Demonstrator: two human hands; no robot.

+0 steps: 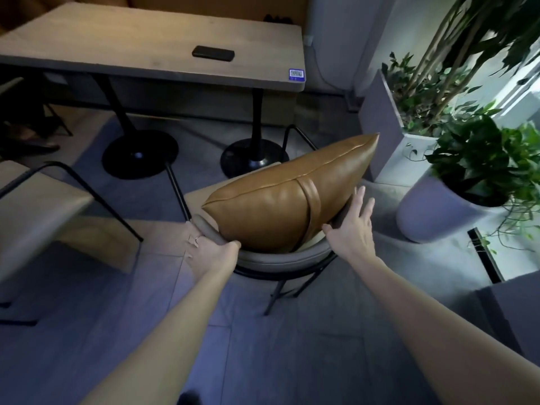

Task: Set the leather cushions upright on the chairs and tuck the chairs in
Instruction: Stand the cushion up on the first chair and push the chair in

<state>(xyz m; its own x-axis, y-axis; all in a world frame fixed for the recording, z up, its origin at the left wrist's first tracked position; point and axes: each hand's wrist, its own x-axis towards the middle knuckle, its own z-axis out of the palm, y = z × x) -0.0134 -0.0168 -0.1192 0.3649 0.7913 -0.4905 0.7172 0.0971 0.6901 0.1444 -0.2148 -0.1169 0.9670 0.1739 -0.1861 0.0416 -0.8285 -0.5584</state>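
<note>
A tan leather cushion (280, 200) with a strap around it stands on edge on a grey padded chair (277, 258), leaning against the curved backrest. My left hand (209, 249) grips the backrest's left end, thumb over the top. My right hand (352, 226) rests on the backrest's right end with its fingers spread and its thumb against the cushion's lower edge. The chair stands back from the wooden table (146, 42), its black legs on the grey floor.
A second grey chair (43, 206) stands at the left. The table has two black pedestal bases (140, 154) and a dark flat case (213, 52) on top. Potted plants (455, 185) in pale planters crowd the right side.
</note>
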